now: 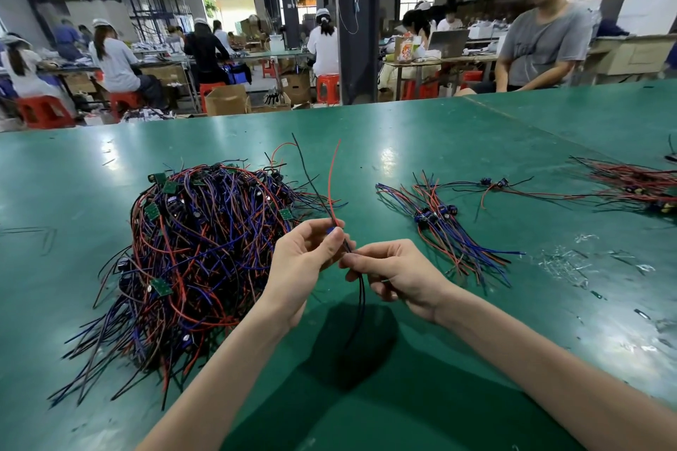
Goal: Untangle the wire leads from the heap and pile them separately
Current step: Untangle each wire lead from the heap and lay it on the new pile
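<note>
- Left hand [300, 260]: fingers curled, thumb and fingertips pinching the blue body of one lead [331, 187]. The lead is held above the table [549, 143], between the heap [198, 242] and the pile [450, 231].
- Right hand [395, 275]: thumb and forefinger pinch the lead's dark tails just below the left grip. The other fingers are loosely curled and hold nothing else.
- Technique: keep the left pinch on the body and draw the tails through the right fingers to straighten them. Lift the red and black ends clear of the heap's edge, then lay the lead on the pile, its body level with those already there.
- Obscured: fingertips cover most of the blue body, and the lower tails merge with the arms' shadow. Whether the raised ends touch heap strands cannot be told.
- Cut off: a second pile [633, 183] at far right runs past the frame edge.
</note>
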A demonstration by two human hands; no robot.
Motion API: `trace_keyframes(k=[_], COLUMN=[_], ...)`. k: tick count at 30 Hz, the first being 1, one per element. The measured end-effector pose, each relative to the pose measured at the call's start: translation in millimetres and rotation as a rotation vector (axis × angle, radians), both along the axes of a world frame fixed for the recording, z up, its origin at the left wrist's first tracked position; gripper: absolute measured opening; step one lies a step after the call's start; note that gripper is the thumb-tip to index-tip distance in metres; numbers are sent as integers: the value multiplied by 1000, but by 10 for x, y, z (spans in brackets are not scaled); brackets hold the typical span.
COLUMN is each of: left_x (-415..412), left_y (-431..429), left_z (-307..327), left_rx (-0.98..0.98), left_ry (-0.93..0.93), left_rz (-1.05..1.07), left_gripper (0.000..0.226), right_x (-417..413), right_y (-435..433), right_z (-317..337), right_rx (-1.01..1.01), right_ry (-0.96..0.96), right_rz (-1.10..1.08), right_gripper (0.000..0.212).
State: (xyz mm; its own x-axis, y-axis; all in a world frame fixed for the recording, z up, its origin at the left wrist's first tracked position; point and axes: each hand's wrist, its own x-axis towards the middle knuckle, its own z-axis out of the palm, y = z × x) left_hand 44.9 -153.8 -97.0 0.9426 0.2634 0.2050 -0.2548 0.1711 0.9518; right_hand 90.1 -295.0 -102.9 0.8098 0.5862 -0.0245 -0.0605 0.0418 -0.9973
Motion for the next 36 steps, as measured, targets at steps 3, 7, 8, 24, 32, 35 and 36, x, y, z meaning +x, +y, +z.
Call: trace_keyframes(k=[3,7,8,24,32,35,36], left_x=[1,1,5,32,57,60,61], left_y=[-8,28,44,312,349,344,348], left_z=[-2,17,28,224,233,223,222], left_rx=[-24,-99,-116,-410,-443,-430,-425], left_ry=[-9,-13,-13,-43,29,67,76], left_rz=[-15,0,12,101,128,127,128], left_gripper=[8,18,21,7,7,8,8], right_x=[24,32,38,67,-38,-75,-74], right_y=[-13,-7,-12,-19,-43,-49,-57], right_z=[-2,-17,-20,-101,-24,4,13], right_rx=[-18,-72,-87,-316,-283,-278,-280], right_ry=[-72,-156,-156,-349,-537,-541,-534], right_rz=[-16,-13,-12,61,267,333,343], right_gripper=[7,6,6,12,23,26,27])
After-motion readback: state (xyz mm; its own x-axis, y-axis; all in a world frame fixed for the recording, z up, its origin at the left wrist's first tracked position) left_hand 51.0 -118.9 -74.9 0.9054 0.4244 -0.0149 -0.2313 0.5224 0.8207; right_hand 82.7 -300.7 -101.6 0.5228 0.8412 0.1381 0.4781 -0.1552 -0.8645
